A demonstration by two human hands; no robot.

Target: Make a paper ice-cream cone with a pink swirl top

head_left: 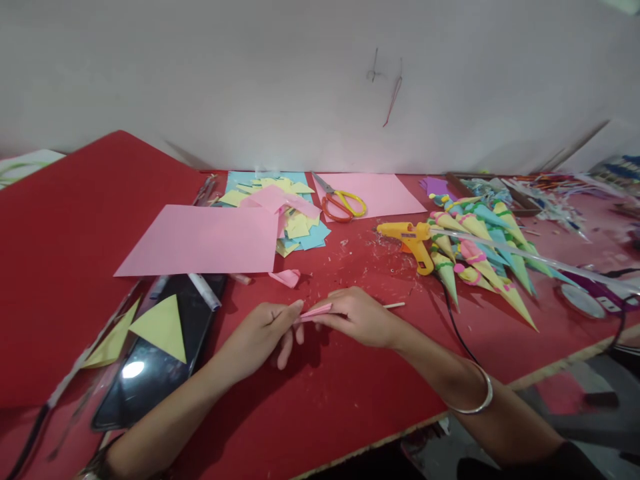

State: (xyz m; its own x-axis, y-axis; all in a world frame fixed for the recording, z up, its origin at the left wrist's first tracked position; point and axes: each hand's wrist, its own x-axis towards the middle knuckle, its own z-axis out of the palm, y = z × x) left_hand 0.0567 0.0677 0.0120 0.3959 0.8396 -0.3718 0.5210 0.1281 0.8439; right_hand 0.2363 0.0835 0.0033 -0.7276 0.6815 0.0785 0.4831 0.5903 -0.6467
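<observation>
Between my two hands is a small folded piece of pink paper [317, 311], held just above the red table. The thumb and forefinger of my left hand [270, 330] pinch its left end, and the other fingers hang below. My right hand [355, 316] grips the other end with its fingers closed over it. A thin pale stick [394, 305] lies beside the right hand, partly hidden by it. Beyond the hands rests a small curled pink paper piece [285, 277].
A yellow glue gun [411, 244] lies right of centre, beside a pile of decorated paper cones [483, 247]. Scissors [343, 204] rest on a pink sheet [385, 190] near the wall. At left are another pink sheet [205, 239], paper cuttings [297, 225] and a dark glossy tablet-like slab [155, 383].
</observation>
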